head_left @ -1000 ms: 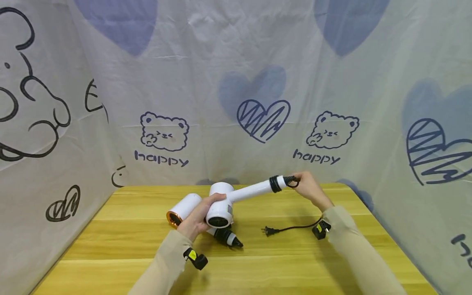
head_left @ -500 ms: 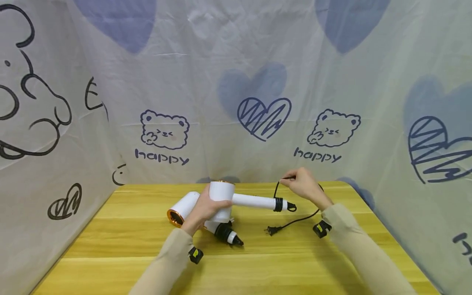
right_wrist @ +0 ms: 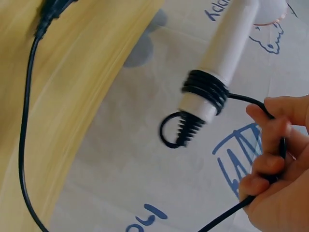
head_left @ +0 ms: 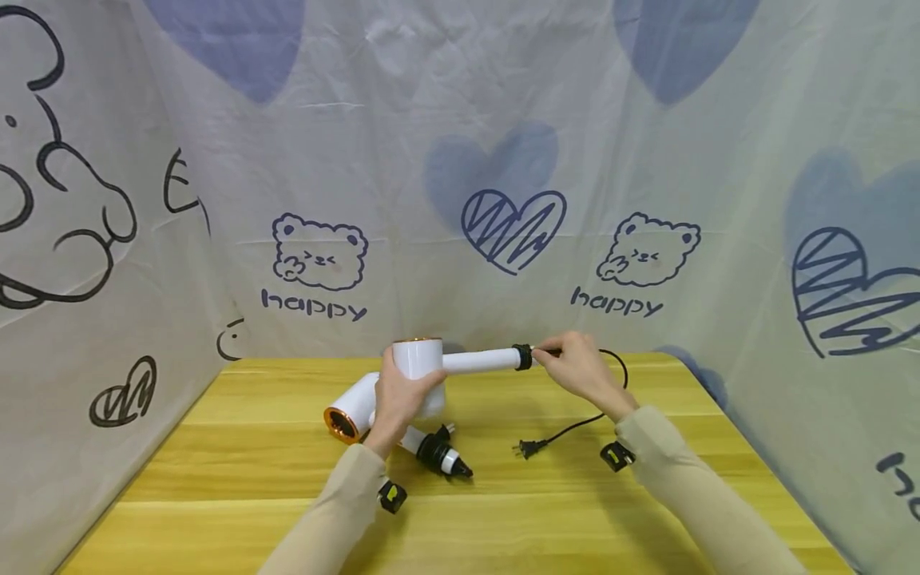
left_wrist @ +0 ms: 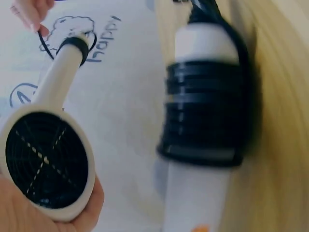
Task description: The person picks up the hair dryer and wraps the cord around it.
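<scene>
My left hand (head_left: 399,393) grips a white hair dryer (head_left: 419,361) round its barrel, above the table, with the handle (head_left: 480,362) pointing right. The dryer's dark round grille (left_wrist: 47,159) shows in the left wrist view. Black cord (right_wrist: 205,88) is wound in several turns near the handle's end, and a small loop sits at the strain relief (right_wrist: 188,128). A free length of that cord runs through the curled fingers of my right hand (head_left: 580,367), just beyond the handle's end. The cord's plug (head_left: 530,449) lies on the table.
Below my left hand, a second white hair dryer (head_left: 358,403) with a copper-coloured rim lies on the wooden table (head_left: 503,527). Its cord (head_left: 434,452) is wrapped round the handle, with a plug (head_left: 446,432) beside the wrap. A printed cloth (head_left: 431,295) hangs behind the table.
My left hand has turned the held dryer, so its copper rim faces up; the handle dipped, then rose. My right hand lifted the cord above the handle, then came back beside its end.
</scene>
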{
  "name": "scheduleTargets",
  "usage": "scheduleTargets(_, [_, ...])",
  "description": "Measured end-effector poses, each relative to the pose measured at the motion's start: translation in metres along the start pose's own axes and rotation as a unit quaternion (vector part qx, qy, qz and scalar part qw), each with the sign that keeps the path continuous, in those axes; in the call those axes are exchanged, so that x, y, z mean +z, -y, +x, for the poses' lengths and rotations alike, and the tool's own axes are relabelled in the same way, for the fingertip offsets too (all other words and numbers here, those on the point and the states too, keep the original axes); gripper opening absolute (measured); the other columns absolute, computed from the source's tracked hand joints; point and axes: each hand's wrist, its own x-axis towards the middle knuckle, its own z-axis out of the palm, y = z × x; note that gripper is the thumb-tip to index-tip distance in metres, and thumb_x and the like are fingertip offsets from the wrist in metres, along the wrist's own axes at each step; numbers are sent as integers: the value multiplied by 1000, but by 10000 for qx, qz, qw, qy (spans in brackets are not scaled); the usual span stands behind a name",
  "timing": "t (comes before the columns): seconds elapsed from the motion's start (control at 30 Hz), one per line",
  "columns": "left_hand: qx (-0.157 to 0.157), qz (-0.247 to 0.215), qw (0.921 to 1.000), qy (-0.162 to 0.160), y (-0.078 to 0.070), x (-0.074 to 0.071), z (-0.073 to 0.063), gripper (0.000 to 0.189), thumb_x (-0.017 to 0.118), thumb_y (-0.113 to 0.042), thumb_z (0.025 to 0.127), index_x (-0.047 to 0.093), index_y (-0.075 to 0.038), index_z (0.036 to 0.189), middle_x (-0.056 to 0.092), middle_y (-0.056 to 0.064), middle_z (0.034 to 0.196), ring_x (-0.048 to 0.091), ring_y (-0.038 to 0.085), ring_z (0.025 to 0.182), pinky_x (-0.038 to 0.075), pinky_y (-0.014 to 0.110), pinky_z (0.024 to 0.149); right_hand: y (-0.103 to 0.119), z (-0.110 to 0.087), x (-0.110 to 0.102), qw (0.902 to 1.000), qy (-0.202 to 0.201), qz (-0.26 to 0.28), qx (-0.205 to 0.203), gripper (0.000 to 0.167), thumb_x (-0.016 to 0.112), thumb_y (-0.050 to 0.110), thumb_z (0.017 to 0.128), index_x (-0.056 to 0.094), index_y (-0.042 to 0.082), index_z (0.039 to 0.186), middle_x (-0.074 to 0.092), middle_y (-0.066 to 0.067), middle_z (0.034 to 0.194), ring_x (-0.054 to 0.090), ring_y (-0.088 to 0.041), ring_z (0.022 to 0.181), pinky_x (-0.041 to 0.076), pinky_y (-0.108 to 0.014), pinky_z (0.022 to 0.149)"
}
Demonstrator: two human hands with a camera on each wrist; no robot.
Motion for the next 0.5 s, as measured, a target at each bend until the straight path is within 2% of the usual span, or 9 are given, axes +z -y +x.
scheduleTargets(0.1, [-462, -756, 9960, -70, 1, 1, 0, 90, 83, -32, 73, 33, -14, 146, 52, 13, 125, 57, 30, 103, 56, 39, 81, -2, 0, 4, 9991, 234, -95, -326, 25, 58, 17, 97, 73, 6, 115, 55, -3, 60, 35, -10, 42, 28, -20, 38])
scheduleTargets(0.2, [-887, -1466, 9851, -110, 2, 2, -1, 86, 83, -28, 75, 34, -13, 145, 50, 14, 128, 57, 30, 104, 57, 38, 80, -6, 0, 7, 9954, 345, -337, -834, 26, 57, 12, 98, 71, 7, 119, 54, -1, 63, 37, -9, 47, 31, -20, 42])
scheduleTargets(0.3, [-1081, -1848, 9767, -138, 2, 3, -2, 83, 82, -27, 76, 37, -13, 144, 51, 14, 128, 59, 28, 101, 57, 36, 78, -10, -2, 9, 9916, 357, -448, -1163, 28, 54, 9, 98, 69, 6, 123, 61, 1, 74, 38, -8, 50, 35, -21, 46])
scheduleTargets(0.37, [-1180, -2025, 9720, -167, 1, 3, -3, 80, 82, -28, 76, 39, -13, 143, 53, 14, 127, 60, 27, 99, 56, 35, 77, -12, -3, 9, 9907, 391, -441, -1227, 29, 52, 8, 99, 68, 6, 124, 65, 0, 77, 38, -8, 50, 36, -21, 47])
scheduleTargets(0.5, [-1581, -2426, 9569, -205, 1, 4, -3, 77, 81, -30, 77, 41, -12, 140, 54, 14, 125, 60, 25, 99, 56, 34, 78, -15, -5, 10, 9910, 517, -473, -1142, 31, 49, 7, 100, 66, 6, 126, 68, 0, 82, 39, -8, 51, 38, -23, 49])
